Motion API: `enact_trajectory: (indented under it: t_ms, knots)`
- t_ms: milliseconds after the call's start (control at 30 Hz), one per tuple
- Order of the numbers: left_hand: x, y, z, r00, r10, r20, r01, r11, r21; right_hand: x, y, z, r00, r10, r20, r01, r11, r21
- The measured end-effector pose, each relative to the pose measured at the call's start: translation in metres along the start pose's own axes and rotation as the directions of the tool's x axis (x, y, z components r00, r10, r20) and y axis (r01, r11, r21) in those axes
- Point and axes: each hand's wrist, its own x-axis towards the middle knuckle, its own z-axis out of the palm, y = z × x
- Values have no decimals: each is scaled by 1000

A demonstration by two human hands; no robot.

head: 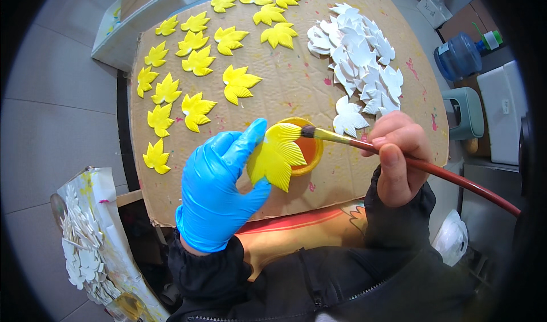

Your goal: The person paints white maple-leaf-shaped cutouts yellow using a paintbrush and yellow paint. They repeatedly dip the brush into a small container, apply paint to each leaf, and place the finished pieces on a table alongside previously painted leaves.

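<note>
My left hand, in a blue disposable glove, grips a ridged leaf-shaped piece by its left edge; its face is coated yellow. In my bare right hand is a paintbrush with a red-brown handle and yellow-smeared ferrule. The dark bristles are at the piece's upper right tip; whether they touch it I cannot tell. Behind the piece, partly hidden, stands a round yellow-rimmed bowl with an orange-looking inside. A white leaf-shaped piece lies just beyond my right hand, beside a heap of similar white pieces.
Several yellow leaf pieces lie spread over the left and back of the paint-spotted cardboard. At lower left, a side surface bears more white pieces. A foam box stands at back left, a green stool at right.
</note>
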Motion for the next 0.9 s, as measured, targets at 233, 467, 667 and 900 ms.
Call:
enact_trajectory:
  t_ms: [233, 467, 667, 900]
  knots:
    - [0, 2, 2, 1000, -2, 31, 1, 1000, 4, -4, 8, -1, 983, -51, 177, 59, 997, -40]
    - [2, 2, -1, 1000, -19, 8, 19, 1000, 3, -3, 4, 2, 994, -87, -68, 91, 994, 64]
    - [3, 3, -3, 999, -32, -38, 31, 999, -25, 0, -2, -2, 988, -39, 147, 39, 999, 2]
    - [4, 4, -6, 998, 1, -62, -2, 1000, -15, 3, -5, 8, 999, -46, 7, 45, 994, 98]
